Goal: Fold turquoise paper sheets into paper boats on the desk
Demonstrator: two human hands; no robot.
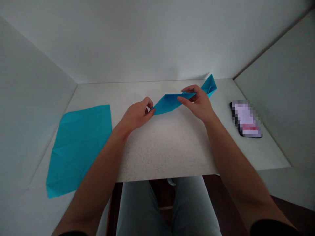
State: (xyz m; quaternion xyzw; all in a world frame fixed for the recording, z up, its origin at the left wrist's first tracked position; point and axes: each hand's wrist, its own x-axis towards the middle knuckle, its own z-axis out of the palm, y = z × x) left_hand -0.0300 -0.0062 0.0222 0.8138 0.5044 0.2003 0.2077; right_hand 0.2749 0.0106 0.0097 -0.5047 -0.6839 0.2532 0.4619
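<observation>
A long folded piece of blue paper (167,103) is held level above the white table, stretched between both hands. My left hand (140,113) pinches its pointed left end between thumb and bent fingers. Near the other end, my right hand (197,102) is closed on the paper, thumb on the near side and fingers behind. Just beyond the right hand, a blue folded paper form (209,86) with a peaked tip and an open pocket shows. The right hand covers its lower part, so I cannot tell whether it joins the held paper.
A creased sheet of blue paper (80,147) lies flat at the left, overhanging the front edge of the table (167,154). At the right lies a phone (246,118), its screen blurred. White walls (152,39) enclose the back and sides. My legs are below the front edge.
</observation>
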